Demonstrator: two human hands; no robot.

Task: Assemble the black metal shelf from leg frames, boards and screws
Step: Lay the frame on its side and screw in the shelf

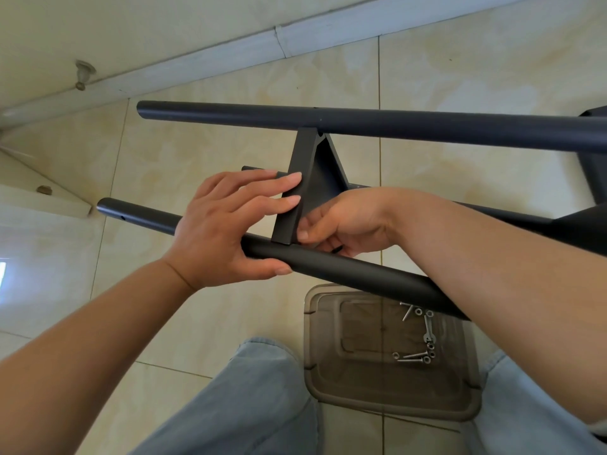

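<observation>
The black shelf lies on its side on the tiled floor. Its near round leg tube point(345, 269) and far leg tube point(361, 121) run left to right, joined by a flat black board point(300, 178) standing on edge between them. My left hand point(223, 228) wraps the near tube and presses its fingers against the board's left face. My right hand point(341, 224) is curled behind the board's lower end where it meets the tube, with a small dark part point(337, 249) showing at its fingertips. Its fingertips are partly hidden.
A translucent brown plastic lid point(328, 389) lies on the floor between my knees, holding several silver screws point(414, 355) and washers. More black shelf parts point(588, 159) sit at the right edge. A wall and skirting point(197, 60) run along the back.
</observation>
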